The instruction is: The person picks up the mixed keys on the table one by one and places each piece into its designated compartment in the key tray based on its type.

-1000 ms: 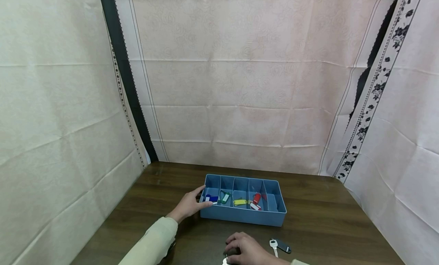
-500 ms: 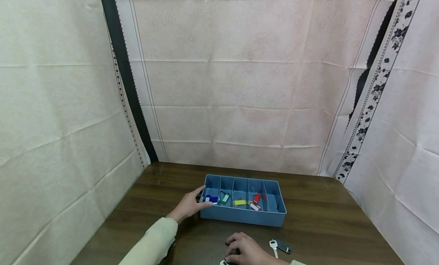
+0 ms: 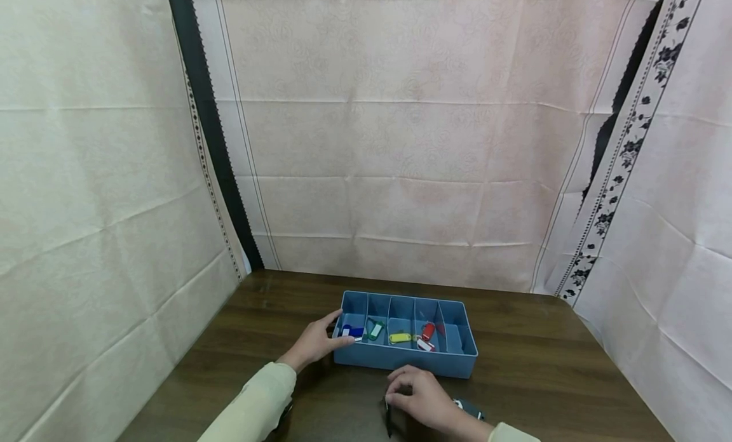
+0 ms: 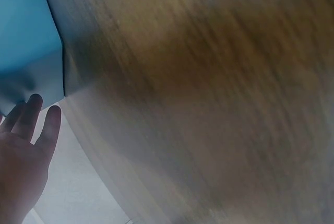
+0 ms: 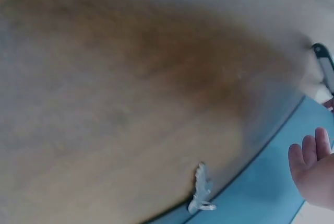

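A blue divided organizer box [image 3: 406, 361] stands on the table, with colored key tags in its compartments. My left hand [image 3: 316, 342] rests at the box's left end, thumb by the front rim and forefinger along the side. In the left wrist view, extended fingers [image 4: 49, 127] lie against the box wall. In front of the box, my right hand [image 3: 420, 396] pinches a black key tag [image 3: 388, 421], which hangs down from the fingertips. The right wrist view shows that black tag at its right edge. A second dark key tag [image 3: 470, 409] lies on the table, partly hidden behind the right hand.
Inside the box are a blue tag [image 3: 352, 331], a green tag [image 3: 375, 331], a yellow tag [image 3: 400, 337] and red tags [image 3: 428, 331]. A silver key [image 5: 201, 190] shows in the right wrist view. Pale cloth [image 3: 400, 143] hangs around the brown table [image 3: 515, 340].
My right hand has moved up and slightly right, toward the box, with the key tag now hanging below it. It now covers part of the other key and tag. The left hand stays put.
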The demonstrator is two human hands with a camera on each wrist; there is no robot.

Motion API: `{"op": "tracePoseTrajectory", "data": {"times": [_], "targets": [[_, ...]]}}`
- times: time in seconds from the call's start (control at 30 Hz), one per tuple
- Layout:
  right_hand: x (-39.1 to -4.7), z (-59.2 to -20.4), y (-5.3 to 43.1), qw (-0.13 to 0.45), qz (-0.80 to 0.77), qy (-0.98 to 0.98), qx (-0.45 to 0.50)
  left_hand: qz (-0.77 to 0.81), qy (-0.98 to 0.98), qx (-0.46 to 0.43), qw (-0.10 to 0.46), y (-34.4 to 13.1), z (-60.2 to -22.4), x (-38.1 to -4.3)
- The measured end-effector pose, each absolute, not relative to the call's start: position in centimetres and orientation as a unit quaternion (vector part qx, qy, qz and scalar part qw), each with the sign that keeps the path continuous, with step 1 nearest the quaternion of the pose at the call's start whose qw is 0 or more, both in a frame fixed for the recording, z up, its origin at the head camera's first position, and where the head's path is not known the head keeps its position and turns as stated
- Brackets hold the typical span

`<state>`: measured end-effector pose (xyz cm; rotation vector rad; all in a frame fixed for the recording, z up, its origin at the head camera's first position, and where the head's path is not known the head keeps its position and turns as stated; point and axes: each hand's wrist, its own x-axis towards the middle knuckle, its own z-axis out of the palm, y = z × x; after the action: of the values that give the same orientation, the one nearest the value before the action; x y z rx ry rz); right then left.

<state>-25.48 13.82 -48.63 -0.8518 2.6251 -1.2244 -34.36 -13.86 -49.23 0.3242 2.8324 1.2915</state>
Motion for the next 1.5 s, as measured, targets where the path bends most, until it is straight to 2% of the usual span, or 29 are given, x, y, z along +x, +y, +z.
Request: {"op": "tracePoseTrajectory", "data": {"times": [0.2,0.67,1.1,1.3,1.5], "targets": [[-25.9,-47.2,14.0,-0.003,-0.403,0.876,-0.264,0.415,0.904,0.105,0.008,-13.9,-49.2,-34.3],[-27.5,-43.7,16.0,-0.088,-0.446,0.868,-0.198,0.414,0.904,0.107,0.012,-13.9,-49.0,-34.4],[-30.4,-41.3,20.8,-0.19,-0.454,0.862,-0.124,0.415,0.904,0.105,0.01,-13.9,-49.2,-34.4],[-31.9,-41.2,23.2,-0.212,-0.438,0.871,-0.063,0.419,0.902,0.107,0.01,-13.9,-49.1,-34.4],[-33.1,-41.5,25.1,-0.208,-0.425,0.881,-0.01,0.416,0.903,0.106,0.01,-14.0,-49.4,-34.6]]}}
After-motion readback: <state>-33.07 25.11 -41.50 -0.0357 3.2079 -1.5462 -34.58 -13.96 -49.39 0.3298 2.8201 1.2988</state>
